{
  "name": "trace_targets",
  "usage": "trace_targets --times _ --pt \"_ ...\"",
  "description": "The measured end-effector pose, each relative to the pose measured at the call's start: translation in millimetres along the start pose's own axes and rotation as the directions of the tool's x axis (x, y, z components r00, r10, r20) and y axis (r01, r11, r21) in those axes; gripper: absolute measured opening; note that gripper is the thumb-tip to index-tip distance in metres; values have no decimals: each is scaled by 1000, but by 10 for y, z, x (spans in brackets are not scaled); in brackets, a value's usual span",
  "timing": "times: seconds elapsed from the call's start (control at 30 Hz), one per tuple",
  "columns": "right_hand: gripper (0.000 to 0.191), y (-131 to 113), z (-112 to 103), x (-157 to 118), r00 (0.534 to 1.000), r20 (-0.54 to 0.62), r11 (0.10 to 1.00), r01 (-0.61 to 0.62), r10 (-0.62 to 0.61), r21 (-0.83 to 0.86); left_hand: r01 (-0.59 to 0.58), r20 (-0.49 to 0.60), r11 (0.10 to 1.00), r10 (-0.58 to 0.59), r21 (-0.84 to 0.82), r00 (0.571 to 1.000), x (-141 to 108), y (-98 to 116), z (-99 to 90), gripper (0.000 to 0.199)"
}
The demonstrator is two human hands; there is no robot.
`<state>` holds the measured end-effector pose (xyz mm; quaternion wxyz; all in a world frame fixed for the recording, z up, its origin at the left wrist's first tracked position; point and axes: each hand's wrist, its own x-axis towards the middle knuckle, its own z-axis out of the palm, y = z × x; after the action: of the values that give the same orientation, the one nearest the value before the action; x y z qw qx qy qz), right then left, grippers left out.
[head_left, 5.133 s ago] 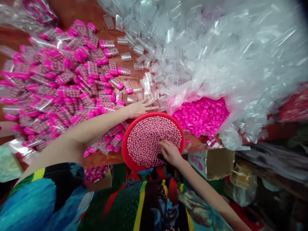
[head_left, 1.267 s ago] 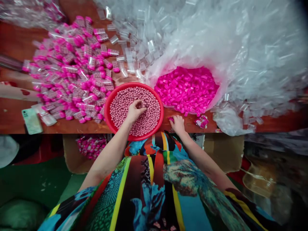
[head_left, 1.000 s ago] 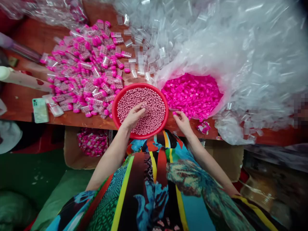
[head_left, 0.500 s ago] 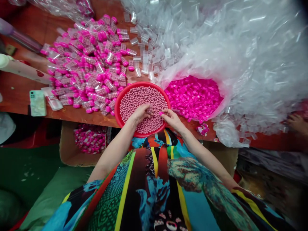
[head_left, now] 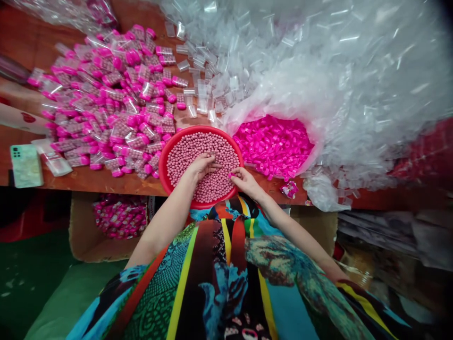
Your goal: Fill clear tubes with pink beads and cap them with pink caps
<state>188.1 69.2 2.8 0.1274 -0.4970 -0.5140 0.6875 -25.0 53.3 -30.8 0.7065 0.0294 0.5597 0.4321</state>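
A small pink cap (head_left: 231, 175) is pinched between the thumb and fingertips of the right hand (head_left: 249, 183), which is nearly closed and is held over the near right rim of the red bowl (head_left: 164, 165). The left hand (head_left: 201, 167) is held over the beads (head_left: 220, 187), its fingers loosely bent and partly spread; whether anything is gripped there cannot be told, as the fingertips are too small and blurred.

The cap looks light and fairly stiff, with smooth plastic that may slip, so it is probably best taken by its sides, with the fingertips kept off its opening. The beads look hard, round and apt to roll; a shallow scoop would probably suit them better than a pinch. The bowl, set between the hands and the body at its near edge, seems best steadied by its rim.

To the left of the hands, filled pink-capped tubes (head_left: 113, 101) are heaped on the counter (head_left: 83, 178). Beyond the hands, clear sleeves (head_left: 201, 89) are scattered; they look thin, light and slippery, and would likely be dented by a hard squeeze, so a gentle hold on the side walls is suggested. Just to the right of the bowl and beyond the right hand, loose pink caps (head_left: 274, 147) are held in an open, limp plastic bag (head_left: 320, 127).
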Motion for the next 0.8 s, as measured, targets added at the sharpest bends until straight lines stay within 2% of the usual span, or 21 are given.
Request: trace_targets --times 0.2,0.37,0.43,0.57,0.63,0.8 --pt "34 -291 2 148 995 -11 994 101 -101 -32 -124 178 976 156 -179 972 -397 -115 -109 30" --pt "30 -603 -6 226 985 22 982 174 -173 -76 -180 222 960 228 -215 948 -493 -94 -43 40" --pt "28 -657 -2 251 978 38 961 208 -204 -185 -185 198 964 223 -190 955 -510 -68 -24 36" --pt "23 -574 26 315 975 40 849 210 -218 -485 -193 81 972 206 -137 975 -523 -49 -59 26" --pt "24 -449 72 365 980 25 826 182 -200 -534 -183 44 975 190 -125 981 -529 -65 -107 26" --pt "40 -140 281 543 983 31 790 165 -182 -591 -167 -4 982 167 -93 986 -591 -156 -216 22"
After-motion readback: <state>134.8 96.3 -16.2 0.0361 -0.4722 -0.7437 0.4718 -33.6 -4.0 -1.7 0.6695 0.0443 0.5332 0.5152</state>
